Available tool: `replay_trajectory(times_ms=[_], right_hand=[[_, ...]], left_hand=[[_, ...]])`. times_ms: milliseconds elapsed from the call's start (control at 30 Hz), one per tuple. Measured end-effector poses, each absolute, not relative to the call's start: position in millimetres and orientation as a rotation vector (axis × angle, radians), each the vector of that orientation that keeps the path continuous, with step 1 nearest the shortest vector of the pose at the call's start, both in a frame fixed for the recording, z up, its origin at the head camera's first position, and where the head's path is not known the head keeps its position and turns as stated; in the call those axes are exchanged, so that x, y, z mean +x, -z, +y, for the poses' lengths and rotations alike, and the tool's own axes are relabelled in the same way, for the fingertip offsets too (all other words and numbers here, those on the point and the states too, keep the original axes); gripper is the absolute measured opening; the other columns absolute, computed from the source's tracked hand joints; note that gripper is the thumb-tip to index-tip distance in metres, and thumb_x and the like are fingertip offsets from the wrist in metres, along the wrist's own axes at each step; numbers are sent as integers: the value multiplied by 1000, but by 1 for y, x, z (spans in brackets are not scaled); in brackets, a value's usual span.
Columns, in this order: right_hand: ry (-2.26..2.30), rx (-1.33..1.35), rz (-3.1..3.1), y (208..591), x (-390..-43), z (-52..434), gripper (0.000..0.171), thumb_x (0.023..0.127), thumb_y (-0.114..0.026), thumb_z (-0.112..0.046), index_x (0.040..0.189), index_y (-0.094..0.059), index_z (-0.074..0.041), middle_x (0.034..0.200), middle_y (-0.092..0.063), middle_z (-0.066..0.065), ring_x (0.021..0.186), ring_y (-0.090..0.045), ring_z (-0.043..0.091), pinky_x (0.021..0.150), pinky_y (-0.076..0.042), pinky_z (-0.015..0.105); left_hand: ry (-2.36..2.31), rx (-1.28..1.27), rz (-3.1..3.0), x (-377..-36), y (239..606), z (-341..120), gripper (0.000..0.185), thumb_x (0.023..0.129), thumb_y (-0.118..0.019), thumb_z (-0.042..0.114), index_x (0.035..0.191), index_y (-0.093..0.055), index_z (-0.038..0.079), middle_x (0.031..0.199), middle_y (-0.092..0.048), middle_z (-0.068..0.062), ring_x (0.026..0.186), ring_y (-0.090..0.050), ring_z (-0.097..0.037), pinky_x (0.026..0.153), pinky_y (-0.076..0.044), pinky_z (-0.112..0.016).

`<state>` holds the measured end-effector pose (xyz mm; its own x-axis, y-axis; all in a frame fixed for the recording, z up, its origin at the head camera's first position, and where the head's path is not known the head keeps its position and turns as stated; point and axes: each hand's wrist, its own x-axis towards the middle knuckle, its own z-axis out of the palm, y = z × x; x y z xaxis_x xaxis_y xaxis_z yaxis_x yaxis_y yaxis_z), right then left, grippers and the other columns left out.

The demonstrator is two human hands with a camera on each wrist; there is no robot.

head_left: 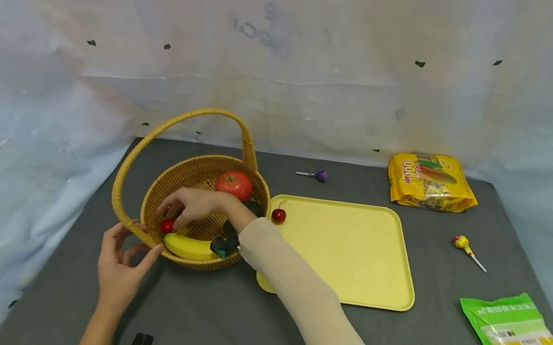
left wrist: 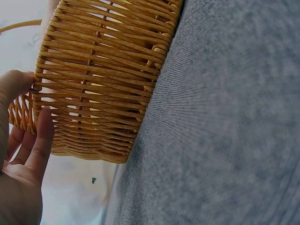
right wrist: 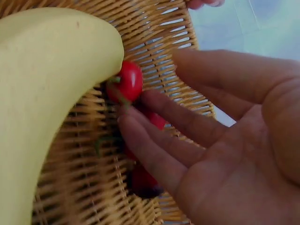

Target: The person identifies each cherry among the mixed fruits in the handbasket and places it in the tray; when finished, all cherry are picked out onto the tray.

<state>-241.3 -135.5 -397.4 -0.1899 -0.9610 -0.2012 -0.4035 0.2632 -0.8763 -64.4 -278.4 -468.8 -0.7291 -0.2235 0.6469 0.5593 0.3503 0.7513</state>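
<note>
A dark grey desk [head_left: 212, 318] stood before a pale draped sheet, with a wicker basket [head_left: 158, 188] at its left.

Inside the basket, the right hand [head_left: 196, 206] reached with loosely spread fingers for two small cherries [right wrist: 125, 82] beside one banana [head_left: 187, 247], pinching nothing yet. The left hand [head_left: 119, 268] lay open against the rim, seemingly to steady it. One apple [head_left: 235, 184] sat behind; a third cherry [head_left: 278, 216] rested on the yellow tray [head_left: 350, 255]. Two lollipops and two snack bags lay beyond.

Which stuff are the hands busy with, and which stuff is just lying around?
Busy with: wicker basket, small red cherries, right hand, left hand.

Lying around: banana, apple, yellow tray, cherry on tray, two lollipops, snack bags.
</note>
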Motion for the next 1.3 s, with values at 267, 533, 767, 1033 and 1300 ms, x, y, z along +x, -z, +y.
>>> replay_trajectory(times_ms=[267, 533, 767, 1033, 1300], right_hand=[[855, -1235, 1735, 400, -242, -137, 50, 94, -67, -3, 142, -53, -2, 139, -56, 12, 127, -52, 22, 90, -48, 15], [812, -1220, 1698, 404, -242, -139, 51, 92, -71, -7, 140, -55, -5, 137, -57, 5, 123, -53, 14, 91, -48, 14], [839, -1224, 1697, 405, -243, -141, 41, 90, -73, -5, 130, -63, -4, 122, -64, 5, 107, -59, 12, 86, -52, 17], [844, -1192, 1663, 407, -242, -142, 34, 95, -64, 1, 129, -64, -3, 114, -65, 4, 100, -61, 11, 87, -56, 27], [868, -1185, 1640, 408, -242, -143, 43, 88, -68, 10, 129, -64, -1, 119, -66, 5, 104, -62, 11, 85, -54, 20]], left_hand=[[1457, -295, -1917, -64, 470, -279, 68, 71, -64, -35, 132, -38, -22, 119, -52, -22, 114, -51, -25, 80, -55, -17], [1458, -312, -1921, -59, 452, -269, 63, 73, -64, -33, 130, -37, -24, 118, -50, -27, 113, -52, -26, 80, -55, -17], [1427, -302, -1954, -57, 445, -265, 63, 73, -65, -31, 129, -38, -24, 117, -51, -27, 112, -52, -26, 80, -55, -17], [1439, -324, -1925, -58, 449, -268, 63, 72, -64, -33, 129, -39, -24, 116, -51, -27, 112, -52, -27, 80, -55, -17], [1446, -330, -1915, -62, 464, -277, 67, 69, -66, -34, 130, -39, -23, 117, -51, -27, 112, -52, -27, 81, -55, -17]])
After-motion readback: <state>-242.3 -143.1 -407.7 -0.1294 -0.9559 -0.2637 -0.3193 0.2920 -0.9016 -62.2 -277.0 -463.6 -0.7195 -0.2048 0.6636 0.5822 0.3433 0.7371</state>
